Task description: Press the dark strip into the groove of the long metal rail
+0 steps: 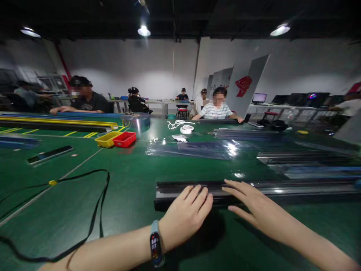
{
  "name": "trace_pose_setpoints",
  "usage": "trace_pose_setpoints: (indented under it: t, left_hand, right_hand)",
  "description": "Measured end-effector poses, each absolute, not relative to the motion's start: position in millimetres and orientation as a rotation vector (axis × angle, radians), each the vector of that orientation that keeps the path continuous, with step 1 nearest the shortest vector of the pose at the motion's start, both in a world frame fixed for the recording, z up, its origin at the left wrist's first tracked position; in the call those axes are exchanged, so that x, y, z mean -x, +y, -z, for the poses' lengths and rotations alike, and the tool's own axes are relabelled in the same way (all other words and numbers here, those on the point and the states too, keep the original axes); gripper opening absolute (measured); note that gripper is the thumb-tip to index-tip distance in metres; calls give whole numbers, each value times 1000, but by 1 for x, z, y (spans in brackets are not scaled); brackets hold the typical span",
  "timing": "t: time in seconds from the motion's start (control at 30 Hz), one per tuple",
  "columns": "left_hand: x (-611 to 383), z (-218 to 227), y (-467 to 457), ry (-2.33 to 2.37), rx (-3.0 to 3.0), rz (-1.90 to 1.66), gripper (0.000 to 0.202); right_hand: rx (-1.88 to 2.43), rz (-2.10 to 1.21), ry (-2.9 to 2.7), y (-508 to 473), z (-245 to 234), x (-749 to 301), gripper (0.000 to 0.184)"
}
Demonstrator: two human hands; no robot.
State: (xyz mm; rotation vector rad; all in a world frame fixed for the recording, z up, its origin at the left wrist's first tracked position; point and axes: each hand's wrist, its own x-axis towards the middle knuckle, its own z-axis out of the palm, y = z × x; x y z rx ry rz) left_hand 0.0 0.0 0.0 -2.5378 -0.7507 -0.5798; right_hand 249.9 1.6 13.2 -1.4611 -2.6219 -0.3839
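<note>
One long, glossy strip (276, 188) lies beneath left fingers (194, 195).

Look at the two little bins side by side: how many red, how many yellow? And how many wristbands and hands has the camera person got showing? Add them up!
Red bin: 1
Yellow bin: 1
Wristband: 1
Left hand plus right hand: 2
Total: 5

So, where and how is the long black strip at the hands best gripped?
Probably by its long edges, from above on the near side, left hand near the left end, right hand farther along: the strip lies flat and crosswise, and its length favours two spaced holds.
</note>
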Motion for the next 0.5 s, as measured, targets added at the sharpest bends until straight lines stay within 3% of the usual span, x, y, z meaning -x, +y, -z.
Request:
trace_pose_setpoints:
  t: [0.27, 0.5]
  left_hand:
    - [77, 13, -2, -906, 2475, 693, 32]
    - [86, 17, 13, -957, 2602, 682, 27]
  right_hand:
    - [1428, 515, -2552, -1, -2, -271, 49]
    - [1335, 619, -2533, 9, -10, -259, 39]
